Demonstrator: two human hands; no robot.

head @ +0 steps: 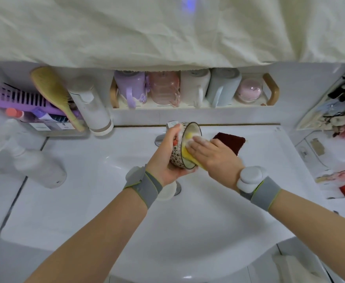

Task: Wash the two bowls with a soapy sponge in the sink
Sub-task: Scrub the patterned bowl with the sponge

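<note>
My left hand [165, 158] grips a flower-patterned bowl [177, 154] tipped on its side over the white sink [188, 221], its mouth facing right. My right hand [210, 154] presses a yellow sponge [190, 154] into the bowl's opening, with white foam on the fingers and the rim. Only one bowl can be seen. Part of the tap [160, 139] shows behind the left hand.
A dark red cloth [232, 142] lies on the sink's back ledge to the right. A white pump bottle [30, 162] lies on the left counter. A tray of upturned mugs [188, 88] lines the back shelf, with a basket of hairbrushes [34, 99] at left. The drain plug [167, 192] sits below my left wrist.
</note>
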